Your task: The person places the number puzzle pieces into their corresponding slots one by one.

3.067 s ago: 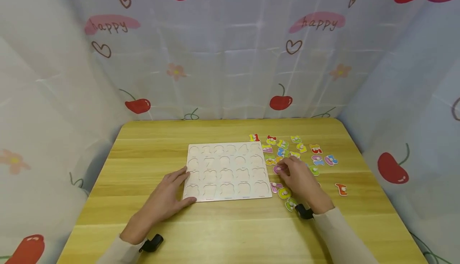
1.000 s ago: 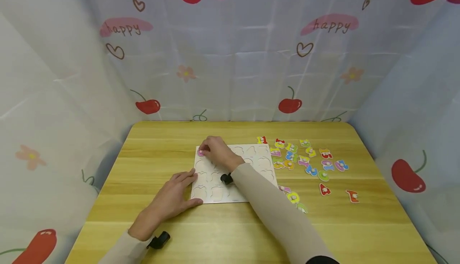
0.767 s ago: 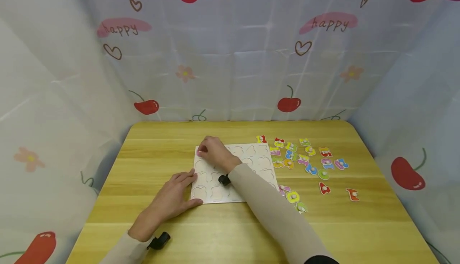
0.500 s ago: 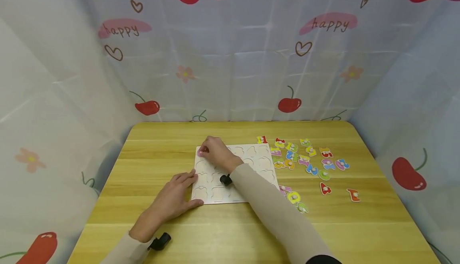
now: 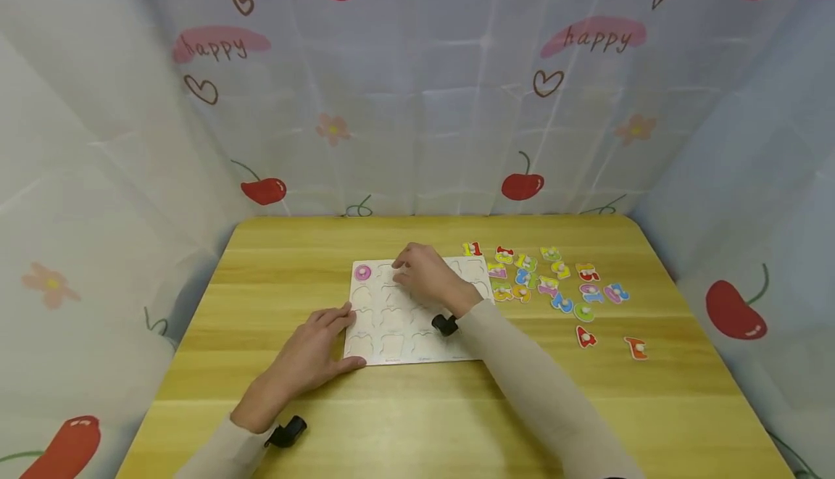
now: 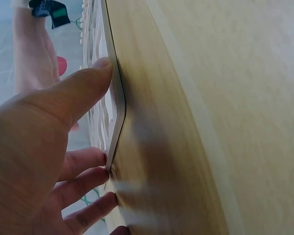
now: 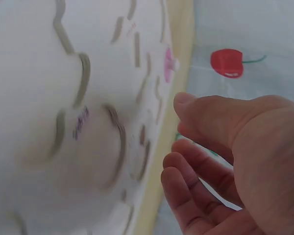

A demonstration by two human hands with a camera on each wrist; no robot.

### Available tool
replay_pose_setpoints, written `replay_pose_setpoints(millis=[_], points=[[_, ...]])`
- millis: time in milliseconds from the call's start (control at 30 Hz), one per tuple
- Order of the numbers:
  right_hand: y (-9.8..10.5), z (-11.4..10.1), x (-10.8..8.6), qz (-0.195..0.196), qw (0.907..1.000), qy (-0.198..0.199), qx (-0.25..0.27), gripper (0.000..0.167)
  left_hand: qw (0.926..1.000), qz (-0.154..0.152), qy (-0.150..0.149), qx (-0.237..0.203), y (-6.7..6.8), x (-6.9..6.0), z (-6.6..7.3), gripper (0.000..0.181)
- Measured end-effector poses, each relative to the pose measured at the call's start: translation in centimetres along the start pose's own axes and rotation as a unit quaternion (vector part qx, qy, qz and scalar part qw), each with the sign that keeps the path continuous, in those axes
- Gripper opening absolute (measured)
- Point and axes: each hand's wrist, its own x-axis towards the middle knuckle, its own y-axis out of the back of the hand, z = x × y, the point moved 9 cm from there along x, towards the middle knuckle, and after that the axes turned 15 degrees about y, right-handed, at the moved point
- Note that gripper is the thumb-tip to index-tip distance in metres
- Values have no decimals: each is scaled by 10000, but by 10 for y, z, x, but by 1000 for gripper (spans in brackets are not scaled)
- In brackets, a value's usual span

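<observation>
A white puzzle board with shaped recesses lies on the table. In its far left recess sits a round pink piece with a knob, which the right wrist view also shows as a pink piece. My left hand rests at the board's left edge, its thumb on top near the corner and its other fingers along the side. Above the board's upper part hovers my right hand, fingers loosely bent and holding nothing; in the right wrist view the hand has thumb and fingers apart.
Colourful number pieces lie scattered right of the board, among them a red 4, an orange piece and a green one. The right forearm hides part of the board's right side. A patterned curtain stands behind the table.
My right hand carried the pink piece from the right side to the far left recess, let it go and has moved back rightward. The left hand stays at the board's edge.
</observation>
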Motion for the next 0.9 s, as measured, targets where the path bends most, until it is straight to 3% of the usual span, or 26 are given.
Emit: replay_pose_setpoints(millis=[433, 733, 900], points=[[71, 18, -85, 229, 9978, 322, -536, 28, 10000, -21, -9, 8, 0, 0, 0, 91], [106, 49, -162, 577, 9964, 246, -579, 26, 10000, -57, -18, 46, -2, 0, 1, 91], [123, 64, -213, 793, 9938, -91, -780, 27, 10000, 4, -26, 85, 1, -1, 2, 91]])
